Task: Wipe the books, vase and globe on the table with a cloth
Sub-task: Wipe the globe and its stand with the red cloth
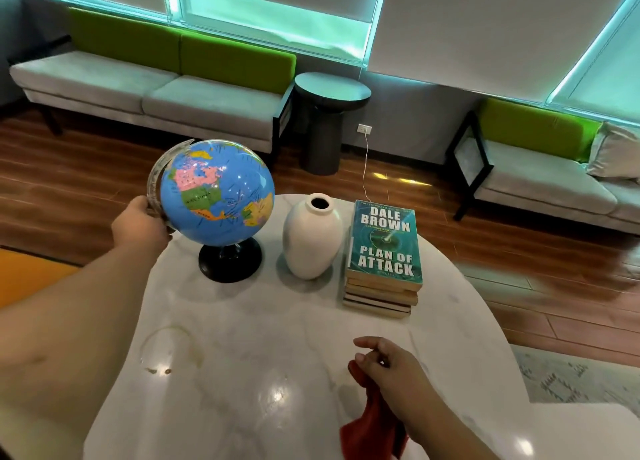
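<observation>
My left hand (pixel 142 226) grips the meridian arc (pixel 154 179) of the globe (pixel 218 191) at the far left of the table (pixel 277 338); my right hand (pixel 388 362) pinches the limp red cloth (pixel 374 425). The glossy sphere probably spins, so the arc seems the steadier hold.

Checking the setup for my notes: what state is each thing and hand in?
globe: upright on its stand, gripped at the arc.
vase: upright, untouched.
books: closed, stacked flat, untouched.
red cloth: bunched, held, hanging down.
left hand: grips the globe's arc.
right hand: holds the red cloth.
</observation>
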### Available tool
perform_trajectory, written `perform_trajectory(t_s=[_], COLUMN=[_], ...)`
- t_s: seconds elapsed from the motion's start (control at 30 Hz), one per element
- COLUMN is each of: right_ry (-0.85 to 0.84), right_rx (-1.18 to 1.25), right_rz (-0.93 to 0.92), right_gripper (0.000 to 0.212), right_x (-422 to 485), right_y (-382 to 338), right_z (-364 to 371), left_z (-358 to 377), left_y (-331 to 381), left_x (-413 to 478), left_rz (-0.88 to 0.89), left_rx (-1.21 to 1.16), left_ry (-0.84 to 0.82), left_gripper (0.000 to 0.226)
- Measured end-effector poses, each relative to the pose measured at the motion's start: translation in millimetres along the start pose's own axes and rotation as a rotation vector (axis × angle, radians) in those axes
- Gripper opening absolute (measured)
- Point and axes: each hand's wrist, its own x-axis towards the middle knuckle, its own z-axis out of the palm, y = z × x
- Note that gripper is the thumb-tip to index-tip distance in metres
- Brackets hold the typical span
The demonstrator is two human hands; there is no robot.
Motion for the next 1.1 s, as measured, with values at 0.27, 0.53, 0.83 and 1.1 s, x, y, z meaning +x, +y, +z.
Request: perform_trajectory(t_s=[0.27, 0.53, 0.83, 1.1], right_ry=[0.01, 0.017, -0.007, 0.036], right_rx=[-0.006, 0.057, 0.205, 0.203], right_rz=[0.01, -0.027, -0.071, -0.043], right_gripper=[0.016, 0.016, 0.016, 0.051], right_x=[-3.5, -16.8, -38.1, -53.3], right_y=[-4.3, -12.6, -28.4, -8.4], right_z=[-2.7, -8.0, -15.1, -33.9], left_z=[-11.9, 23.3, 52.9, 60.8], left_y=[-2.0, -7.4, 22.1, 35.5], left_x=[-79.8, -237.4, -342.0, -365.5], left_rz=[-0.167, -0.016, 0.201, 0.227], left_rx=[0.193, -0.03, 0.374, 0.32], left_ry=[0.049, -0.494, -1.21, -1.117], left_gripper=[0.045, 0.012, 0.062, 0.027])
